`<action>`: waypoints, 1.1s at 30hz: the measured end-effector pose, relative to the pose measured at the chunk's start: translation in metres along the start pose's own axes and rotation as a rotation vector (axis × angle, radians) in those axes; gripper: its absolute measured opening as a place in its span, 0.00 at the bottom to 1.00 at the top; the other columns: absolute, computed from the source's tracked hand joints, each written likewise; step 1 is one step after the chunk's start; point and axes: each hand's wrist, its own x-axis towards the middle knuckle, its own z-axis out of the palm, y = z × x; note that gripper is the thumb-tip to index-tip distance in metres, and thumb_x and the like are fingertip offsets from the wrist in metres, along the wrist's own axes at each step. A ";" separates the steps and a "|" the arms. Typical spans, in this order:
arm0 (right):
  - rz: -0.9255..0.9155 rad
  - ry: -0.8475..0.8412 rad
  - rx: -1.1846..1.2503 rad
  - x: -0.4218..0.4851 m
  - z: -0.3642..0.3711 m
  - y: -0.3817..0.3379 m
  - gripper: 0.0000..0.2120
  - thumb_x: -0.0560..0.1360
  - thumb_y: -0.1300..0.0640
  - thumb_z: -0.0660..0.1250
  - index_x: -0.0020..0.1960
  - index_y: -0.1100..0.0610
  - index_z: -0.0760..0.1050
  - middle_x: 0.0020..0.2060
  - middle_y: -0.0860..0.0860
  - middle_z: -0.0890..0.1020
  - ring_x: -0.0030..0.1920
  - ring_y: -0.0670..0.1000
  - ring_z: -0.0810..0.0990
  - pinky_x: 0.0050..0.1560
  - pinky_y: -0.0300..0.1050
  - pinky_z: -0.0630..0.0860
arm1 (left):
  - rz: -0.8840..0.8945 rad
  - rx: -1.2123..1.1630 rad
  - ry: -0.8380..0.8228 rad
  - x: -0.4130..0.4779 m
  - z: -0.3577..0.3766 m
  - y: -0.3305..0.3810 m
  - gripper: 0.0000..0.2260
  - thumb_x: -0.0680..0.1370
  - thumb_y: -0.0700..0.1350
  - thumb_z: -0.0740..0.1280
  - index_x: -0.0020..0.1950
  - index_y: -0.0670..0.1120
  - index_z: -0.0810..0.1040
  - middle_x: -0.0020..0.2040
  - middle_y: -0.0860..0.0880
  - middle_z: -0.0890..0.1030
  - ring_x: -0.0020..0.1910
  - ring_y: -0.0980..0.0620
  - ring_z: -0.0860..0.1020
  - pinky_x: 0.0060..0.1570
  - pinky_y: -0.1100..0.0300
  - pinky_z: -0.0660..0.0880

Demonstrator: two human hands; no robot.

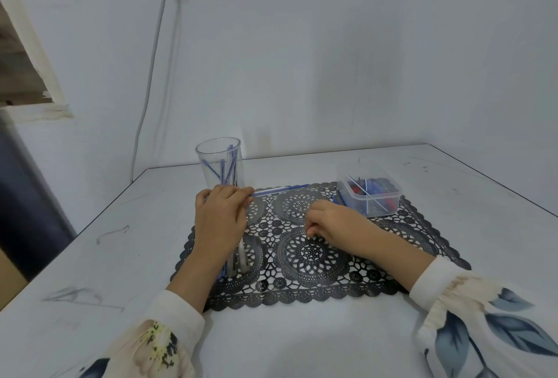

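Observation:
My left hand (220,214) lies at the mat's far left corner, in front of a clear plastic cup (219,163) that holds several blue pen refills. Its fingertips pinch a thin blue-and-white pen (280,189) that points right across the black lace mat (302,287). A few white and blue pens (240,261) lie under that wrist. My right hand (327,220) rests mid-mat with its fingers curled down. Whether they hold anything is hidden.
A clear plastic box (370,193) with red and blue pen parts sits on the mat's far right corner, a blue piece (337,198) beside it. The white table (332,341) meets a wall behind, and its left edge drops off. A cable (151,81) hangs down the wall.

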 end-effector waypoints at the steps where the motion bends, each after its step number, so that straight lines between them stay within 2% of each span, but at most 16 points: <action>1: -0.019 -0.026 0.011 0.001 0.002 0.001 0.07 0.78 0.57 0.62 0.51 0.58 0.78 0.51 0.50 0.76 0.54 0.48 0.73 0.54 0.46 0.72 | 0.001 -0.003 0.000 0.000 0.000 0.000 0.17 0.76 0.51 0.56 0.53 0.48 0.82 0.44 0.53 0.81 0.46 0.50 0.77 0.53 0.54 0.62; 5: -0.029 -0.063 0.040 0.002 0.005 0.002 0.08 0.77 0.58 0.63 0.52 0.59 0.80 0.49 0.52 0.76 0.53 0.50 0.74 0.56 0.45 0.70 | 0.004 -0.006 0.002 0.001 0.001 0.000 0.17 0.76 0.51 0.56 0.52 0.48 0.82 0.44 0.53 0.82 0.45 0.50 0.77 0.53 0.54 0.62; 10: 0.003 -0.048 0.085 -0.002 -0.001 0.000 0.11 0.79 0.52 0.61 0.54 0.55 0.79 0.49 0.48 0.77 0.49 0.44 0.73 0.53 0.37 0.67 | 0.007 -0.013 -0.003 0.000 0.001 0.001 0.17 0.77 0.51 0.56 0.52 0.48 0.82 0.43 0.52 0.82 0.45 0.50 0.77 0.52 0.51 0.65; 12: 0.047 0.018 0.119 -0.002 -0.002 0.000 0.12 0.79 0.53 0.59 0.54 0.56 0.79 0.50 0.49 0.78 0.49 0.44 0.72 0.52 0.37 0.67 | 0.012 -0.013 0.006 0.000 0.000 0.001 0.16 0.77 0.51 0.57 0.52 0.48 0.82 0.43 0.53 0.81 0.45 0.50 0.77 0.52 0.52 0.64; 15: 0.146 0.174 0.132 -0.001 -0.003 0.000 0.13 0.79 0.56 0.59 0.61 0.57 0.76 0.52 0.51 0.79 0.51 0.45 0.73 0.56 0.38 0.69 | 0.036 -0.005 0.028 0.001 0.000 0.002 0.14 0.76 0.50 0.59 0.51 0.48 0.83 0.42 0.53 0.81 0.43 0.50 0.77 0.52 0.55 0.62; 19: 0.196 0.383 0.204 0.000 -0.002 0.001 0.18 0.76 0.65 0.60 0.66 0.61 0.72 0.58 0.55 0.76 0.55 0.48 0.72 0.57 0.34 0.64 | 0.113 0.005 0.026 0.002 -0.002 0.006 0.14 0.76 0.50 0.59 0.51 0.49 0.83 0.41 0.54 0.81 0.43 0.51 0.77 0.51 0.57 0.61; 22: 0.167 0.437 0.222 -0.001 -0.003 -0.001 0.24 0.73 0.70 0.59 0.68 0.61 0.69 0.61 0.55 0.73 0.55 0.46 0.70 0.58 0.34 0.64 | 0.153 -0.007 -0.021 0.001 -0.002 0.008 0.14 0.76 0.51 0.58 0.51 0.50 0.83 0.41 0.55 0.81 0.43 0.50 0.77 0.51 0.55 0.63; 27: 0.031 0.440 0.126 -0.004 -0.002 -0.011 0.26 0.70 0.72 0.59 0.67 0.62 0.70 0.60 0.58 0.75 0.61 0.53 0.72 0.62 0.36 0.63 | 0.167 0.008 -0.085 0.001 -0.001 0.008 0.14 0.76 0.52 0.58 0.51 0.51 0.82 0.41 0.55 0.81 0.43 0.51 0.78 0.51 0.50 0.68; 30: -0.052 0.454 0.044 -0.005 -0.001 -0.015 0.24 0.69 0.67 0.56 0.65 0.63 0.73 0.57 0.58 0.78 0.57 0.54 0.76 0.62 0.40 0.66 | 0.157 0.021 -0.089 0.000 -0.001 0.008 0.14 0.76 0.53 0.58 0.50 0.51 0.82 0.41 0.55 0.81 0.43 0.51 0.78 0.50 0.50 0.68; 33: -0.109 0.470 -0.035 -0.004 0.000 -0.016 0.24 0.68 0.60 0.53 0.61 0.61 0.76 0.52 0.55 0.82 0.52 0.51 0.77 0.58 0.46 0.71 | 0.153 0.033 -0.093 0.000 -0.001 0.007 0.15 0.76 0.53 0.58 0.50 0.51 0.82 0.41 0.56 0.81 0.43 0.52 0.78 0.50 0.50 0.68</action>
